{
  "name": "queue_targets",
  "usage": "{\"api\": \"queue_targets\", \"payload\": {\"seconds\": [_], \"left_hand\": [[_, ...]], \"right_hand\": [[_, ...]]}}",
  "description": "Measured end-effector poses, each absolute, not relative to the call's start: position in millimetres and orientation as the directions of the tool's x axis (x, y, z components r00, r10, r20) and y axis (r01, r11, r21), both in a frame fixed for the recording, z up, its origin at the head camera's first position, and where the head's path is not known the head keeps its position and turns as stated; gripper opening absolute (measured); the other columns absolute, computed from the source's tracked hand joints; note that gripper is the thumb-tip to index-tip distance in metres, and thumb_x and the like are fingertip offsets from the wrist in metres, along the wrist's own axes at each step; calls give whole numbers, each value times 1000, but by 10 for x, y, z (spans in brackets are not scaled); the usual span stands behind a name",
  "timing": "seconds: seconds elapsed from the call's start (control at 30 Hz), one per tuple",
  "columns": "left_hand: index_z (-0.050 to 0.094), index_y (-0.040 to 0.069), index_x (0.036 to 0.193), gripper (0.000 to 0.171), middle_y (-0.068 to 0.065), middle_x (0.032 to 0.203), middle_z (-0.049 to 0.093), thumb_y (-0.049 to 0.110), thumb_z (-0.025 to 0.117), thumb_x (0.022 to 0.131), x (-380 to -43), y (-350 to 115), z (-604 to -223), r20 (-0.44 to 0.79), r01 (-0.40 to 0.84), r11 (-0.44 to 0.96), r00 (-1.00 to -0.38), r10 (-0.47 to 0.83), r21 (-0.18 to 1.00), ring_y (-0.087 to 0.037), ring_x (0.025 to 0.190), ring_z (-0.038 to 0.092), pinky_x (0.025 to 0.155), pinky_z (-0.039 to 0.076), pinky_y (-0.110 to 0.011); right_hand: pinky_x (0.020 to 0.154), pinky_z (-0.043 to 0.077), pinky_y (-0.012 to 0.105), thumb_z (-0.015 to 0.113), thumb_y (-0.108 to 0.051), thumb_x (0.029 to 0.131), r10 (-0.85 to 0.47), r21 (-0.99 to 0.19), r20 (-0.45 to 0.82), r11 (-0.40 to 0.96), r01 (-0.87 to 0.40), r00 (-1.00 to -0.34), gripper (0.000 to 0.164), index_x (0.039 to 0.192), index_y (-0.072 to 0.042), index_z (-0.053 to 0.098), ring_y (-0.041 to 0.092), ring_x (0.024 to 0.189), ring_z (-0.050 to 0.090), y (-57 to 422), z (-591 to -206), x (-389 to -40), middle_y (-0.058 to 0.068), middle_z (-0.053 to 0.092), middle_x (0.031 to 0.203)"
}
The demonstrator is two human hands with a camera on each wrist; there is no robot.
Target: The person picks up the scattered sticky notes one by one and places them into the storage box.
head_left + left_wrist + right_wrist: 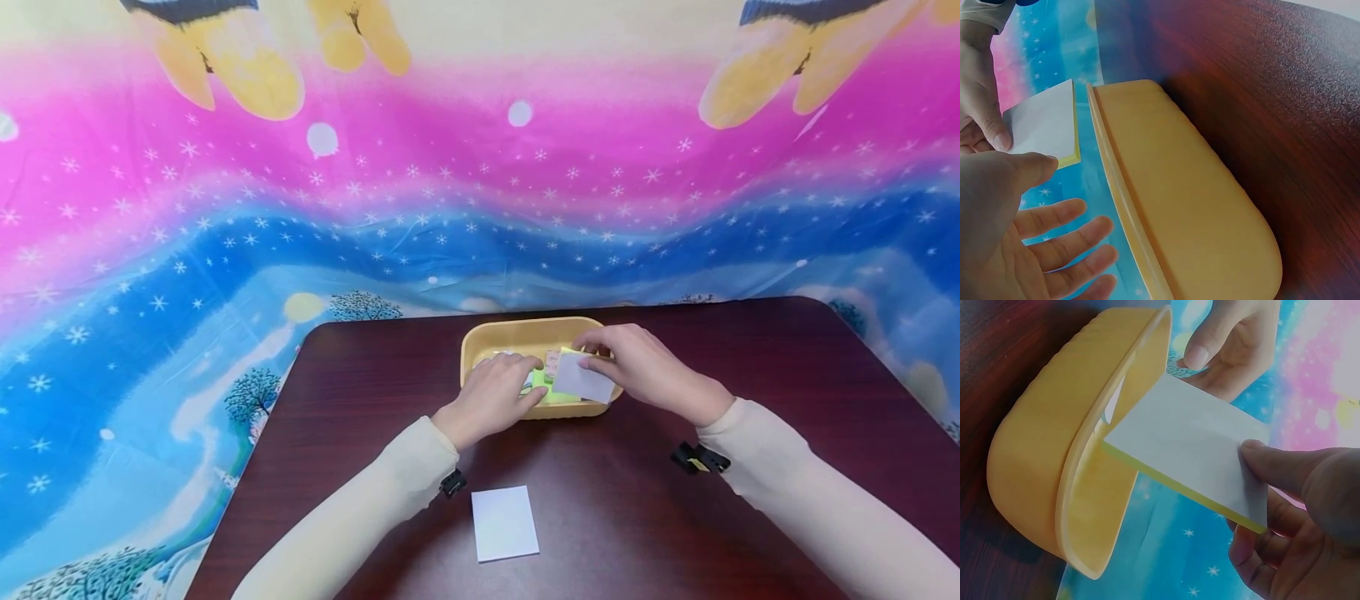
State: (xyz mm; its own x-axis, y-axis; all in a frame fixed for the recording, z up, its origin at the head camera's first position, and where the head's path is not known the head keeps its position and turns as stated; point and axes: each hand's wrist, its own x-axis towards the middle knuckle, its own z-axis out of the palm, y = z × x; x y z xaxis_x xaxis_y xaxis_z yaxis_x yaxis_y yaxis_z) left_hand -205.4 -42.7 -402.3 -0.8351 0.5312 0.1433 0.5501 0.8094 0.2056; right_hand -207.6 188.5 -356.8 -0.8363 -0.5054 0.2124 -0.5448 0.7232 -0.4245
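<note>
My right hand (648, 371) pinches a pad of sticky notes (1191, 447) between thumb and fingers over the right part of a yellow plastic basket (525, 333). The pad's upper face is whitish and its edges are yellow. Over the basket's left part is my left hand (491, 396), its fingers loosely spread. In the left wrist view the left thumb (1038, 169) overlaps the pad's near corner. Inside the basket lie a bright green piece (550, 397) and a small pinkish one with marks (552, 365), partly hidden by the hands and pad.
Another white square pad (506, 525) lies flat on the dark reddish-brown table (360, 400), nearer to me than the basket. Behind the table hangs a printed cloth (450, 150) in pink and blue. Small black devices, such as the right one (699, 457), sit at both wrists.
</note>
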Motion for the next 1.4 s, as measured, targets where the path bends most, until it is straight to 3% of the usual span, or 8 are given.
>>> {"api": "queue_targets", "payload": {"seconds": [0.5, 1.07, 1.4], "left_hand": [[66, 15, 130, 39, -2, 123, 73, 40, 63, 98, -2119, -427, -4016, 125, 530, 823, -848, 515, 206, -21, 110, 68, 91, 55, -40], [65, 16, 131, 41, -2, 125, 72, 40, 62, 99, -2152, -406, -4048, 88, 508, 835, -861, 501, 211, -21, 112, 67, 93, 54, -40], [66, 15, 129, 40, -2, 120, 73, 41, 62, 99, -2160, -402, -4066, 84, 499, 843, -866, 492, 204, -21, 107, 67, 88, 54, -41]], "right_hand": [[66, 53, 31, 72, -8, 93, -502, -416, 221, 727, -547, -836, 17, 109, -5, 74, 16, 81, 69, 1826, -3624, -2228, 8, 76, 96], [72, 56, 36, 73, -9, 92, -495, -447, 93, 755, -481, -864, 15, 107, -8, 73, 18, 86, 71, 1833, -3848, -2378, 8, 76, 96], [76, 58, 40, 72, -8, 93, -509, -459, 74, 746, -483, -857, 16, 109, -6, 74, 21, 89, 73, 1851, -3928, -2428, 10, 77, 98]]}}
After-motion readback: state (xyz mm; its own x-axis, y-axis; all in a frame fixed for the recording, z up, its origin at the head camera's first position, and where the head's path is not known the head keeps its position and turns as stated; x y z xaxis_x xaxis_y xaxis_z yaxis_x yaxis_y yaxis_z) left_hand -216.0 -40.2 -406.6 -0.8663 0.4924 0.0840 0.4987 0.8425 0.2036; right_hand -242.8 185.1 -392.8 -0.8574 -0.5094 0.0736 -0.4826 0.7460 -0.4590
